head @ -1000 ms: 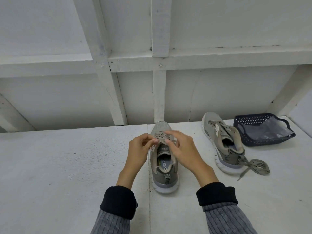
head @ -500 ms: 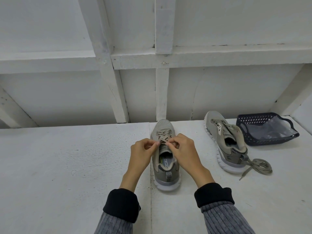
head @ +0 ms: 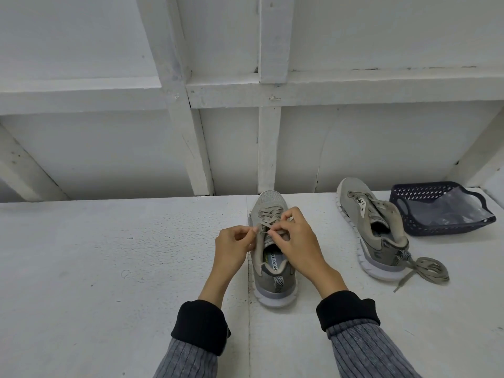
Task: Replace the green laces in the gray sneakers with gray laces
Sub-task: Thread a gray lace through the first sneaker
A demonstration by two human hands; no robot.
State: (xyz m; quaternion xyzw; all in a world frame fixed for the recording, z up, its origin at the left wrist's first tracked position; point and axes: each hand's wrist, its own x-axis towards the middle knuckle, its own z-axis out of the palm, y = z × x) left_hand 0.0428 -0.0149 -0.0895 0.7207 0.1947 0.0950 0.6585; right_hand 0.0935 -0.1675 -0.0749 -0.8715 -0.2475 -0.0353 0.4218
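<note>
White worktop carries the near sneaker, heel toward the person for easy lacing. Left hand and right hand each pinch the lace above its tongue, likely threading eyelets.

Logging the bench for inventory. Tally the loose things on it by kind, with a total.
Gray sneakers: 2, one between the hands, one to its right
Loose lace bundle: 1
Dark basket: 1
Clear plastic bag in the basket: 1
Total: 5
</note>
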